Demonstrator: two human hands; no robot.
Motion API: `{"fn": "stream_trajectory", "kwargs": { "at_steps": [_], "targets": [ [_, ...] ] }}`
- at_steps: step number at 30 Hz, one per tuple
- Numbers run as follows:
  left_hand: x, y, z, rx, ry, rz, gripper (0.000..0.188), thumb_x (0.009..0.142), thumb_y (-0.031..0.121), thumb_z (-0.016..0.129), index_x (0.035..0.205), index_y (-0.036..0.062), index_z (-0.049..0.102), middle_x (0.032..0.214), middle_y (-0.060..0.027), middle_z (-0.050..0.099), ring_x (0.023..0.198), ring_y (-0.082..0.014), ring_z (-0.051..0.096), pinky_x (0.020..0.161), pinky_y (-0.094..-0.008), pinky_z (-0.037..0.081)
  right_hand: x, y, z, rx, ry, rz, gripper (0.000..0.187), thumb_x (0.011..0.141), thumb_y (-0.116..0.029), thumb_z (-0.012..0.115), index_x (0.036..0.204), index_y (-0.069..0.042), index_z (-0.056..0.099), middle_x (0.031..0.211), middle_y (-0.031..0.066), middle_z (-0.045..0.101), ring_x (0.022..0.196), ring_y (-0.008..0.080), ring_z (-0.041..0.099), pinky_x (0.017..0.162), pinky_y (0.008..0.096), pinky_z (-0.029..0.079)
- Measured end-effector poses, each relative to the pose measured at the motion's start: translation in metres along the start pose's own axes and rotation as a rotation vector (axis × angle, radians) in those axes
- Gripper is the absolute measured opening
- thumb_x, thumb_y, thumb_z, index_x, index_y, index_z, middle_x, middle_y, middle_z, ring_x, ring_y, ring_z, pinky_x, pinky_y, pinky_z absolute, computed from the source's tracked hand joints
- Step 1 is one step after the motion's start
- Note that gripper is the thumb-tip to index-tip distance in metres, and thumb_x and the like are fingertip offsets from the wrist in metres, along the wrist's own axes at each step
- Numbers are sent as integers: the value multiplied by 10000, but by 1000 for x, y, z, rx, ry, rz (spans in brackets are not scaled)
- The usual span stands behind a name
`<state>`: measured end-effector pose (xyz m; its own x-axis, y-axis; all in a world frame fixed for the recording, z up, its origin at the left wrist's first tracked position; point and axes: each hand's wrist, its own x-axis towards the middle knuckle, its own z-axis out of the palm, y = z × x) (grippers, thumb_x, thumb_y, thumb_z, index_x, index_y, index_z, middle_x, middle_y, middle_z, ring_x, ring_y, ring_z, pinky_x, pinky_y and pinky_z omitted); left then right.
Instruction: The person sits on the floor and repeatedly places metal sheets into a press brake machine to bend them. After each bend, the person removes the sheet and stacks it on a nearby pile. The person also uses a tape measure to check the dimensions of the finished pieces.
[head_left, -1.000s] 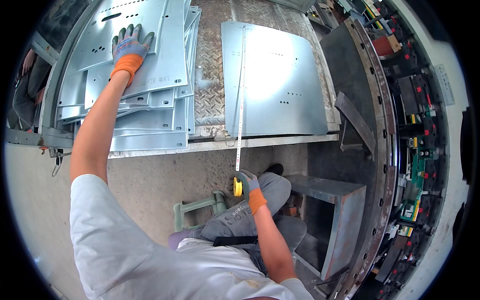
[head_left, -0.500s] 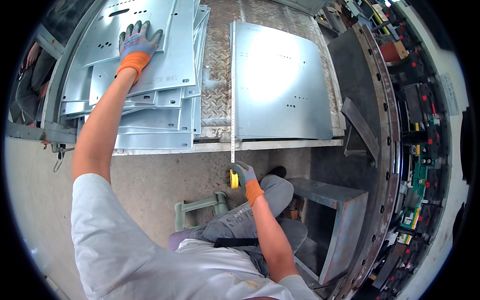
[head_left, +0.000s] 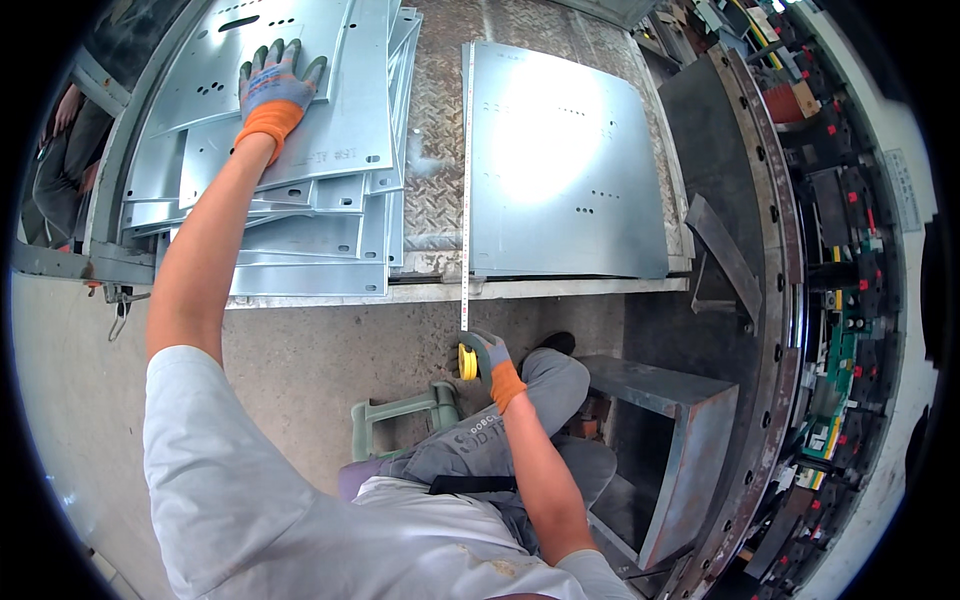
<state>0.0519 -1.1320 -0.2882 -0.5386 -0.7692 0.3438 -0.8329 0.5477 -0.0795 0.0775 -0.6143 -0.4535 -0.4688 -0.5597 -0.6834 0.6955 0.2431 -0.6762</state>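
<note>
Gloved in grey with an orange cuff, my left hand [head_left: 273, 92] lies flat with fingers spread on a pile of shiny sheet-metal panels [head_left: 300, 240] with holes and slots. My right hand [head_left: 487, 358], in a matching glove, is closed round a yellow tape measure [head_left: 467, 362] in front of the table's near edge. Its white blade runs straight away from me along the left edge of a flat metal sheet [head_left: 560, 225]. That sheet has small holes and a bright glare across its middle. The tape's far end is too small to make out.
Beneath the panels is a worn, chequered metal table [head_left: 432, 185]. A green stool [head_left: 400, 405] stands below it. To the right are an open steel box frame [head_left: 690, 430] and a long machine edge [head_left: 775, 260]. Another person's leg [head_left: 65, 165] shows at far left.
The right hand and tape measure have shifted very slightly toward me. My left hand stays in place on the pile.
</note>
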Motion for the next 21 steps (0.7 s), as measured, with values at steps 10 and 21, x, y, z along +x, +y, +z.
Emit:
{"fn": "stream_trajectory", "kwargs": {
  "at_steps": [10, 21],
  "targets": [
    [12, -13, 31, 32, 119, 54, 734, 897, 697, 435, 1505, 288, 396, 1585, -18, 342, 1476, -281, 268, 1195, -512, 231, 19, 35, -25, 12, -27, 90, 373, 998, -318, 439, 1093, -27, 652, 853, 131, 683, 665, 336, 677, 625, 503, 565],
    [19, -13, 40, 40, 126, 54, 763, 876, 730, 415, 1505, 300, 394, 1591, 7, 328, 1465, -266, 298, 1183, -520, 256, 26, 41, -25, 299, 32, 177, 243, 949, -210, 594, 1004, 10, 683, 796, 149, 687, 604, 304, 679, 548, 420, 572]
  ]
}}
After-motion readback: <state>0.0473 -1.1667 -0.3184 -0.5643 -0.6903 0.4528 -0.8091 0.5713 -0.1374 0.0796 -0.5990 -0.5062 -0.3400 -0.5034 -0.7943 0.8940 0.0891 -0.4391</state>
